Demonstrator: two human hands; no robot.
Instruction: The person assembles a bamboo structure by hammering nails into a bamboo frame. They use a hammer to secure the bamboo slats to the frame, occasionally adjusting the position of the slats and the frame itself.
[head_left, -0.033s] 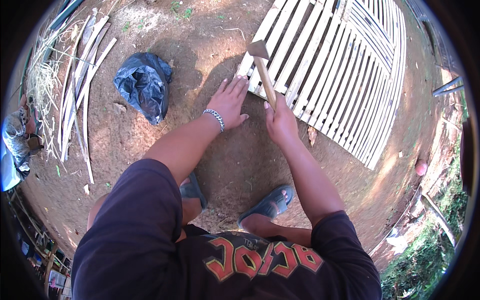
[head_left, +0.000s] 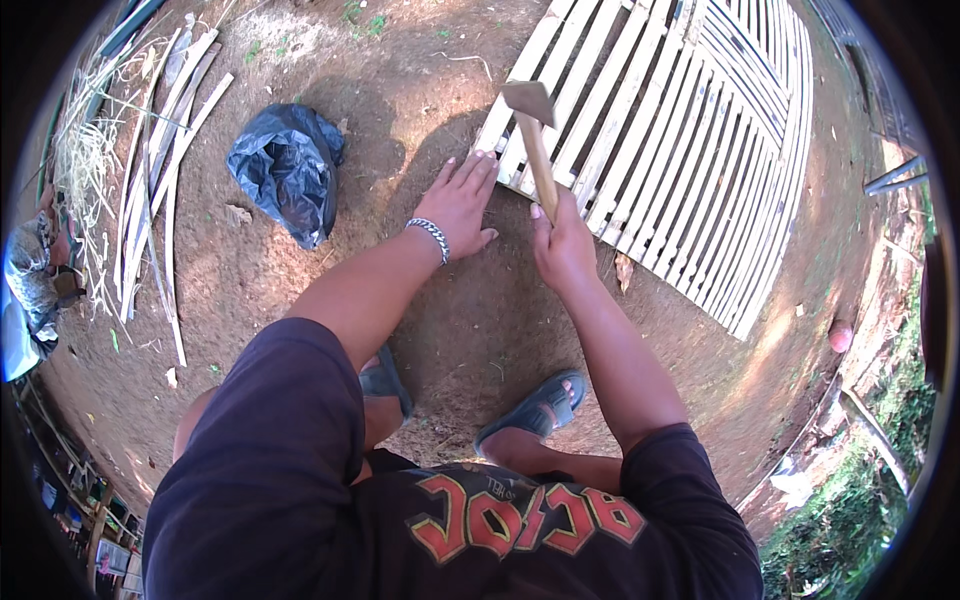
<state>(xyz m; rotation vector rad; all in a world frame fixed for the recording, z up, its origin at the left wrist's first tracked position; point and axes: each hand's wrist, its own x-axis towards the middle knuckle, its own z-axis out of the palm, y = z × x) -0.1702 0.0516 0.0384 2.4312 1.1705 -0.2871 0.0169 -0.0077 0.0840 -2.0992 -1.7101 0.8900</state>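
**Left hand flat at the panel's corner, right hand around a hatchet**

We see the left forearm slanting up and to the right out of a dark sleeve, the arm reaching well forward of the body. A chain bracelet circles its wrist. The hand is wide and flat, back upward, with its fingers stretched forward side by side and its thumb sticking out to the right. We find the fingertips at the near left corner of the slatted panel, over the end of its outermost slat; we cannot tell how hard they press.

The right arm bends at the elbow, and its forearm leans up and to the left. Here we see the fingers curled around the lower part of the hatchet's wooden handle, the thumb lying along its left side. The hatchet points away from the body, tilted a little left, its metal head in line with the panel's slats near that same corner. We cannot tell whether the head touches them. The two hands are near each other but apart.

The panel lies on bare dirt, ahead and to the right of us. Off to the left we have a black plastic bag, crumpled, with its mouth gaping, and beyond it a pile of long strips. Below, we see two sandals on the person's feet.
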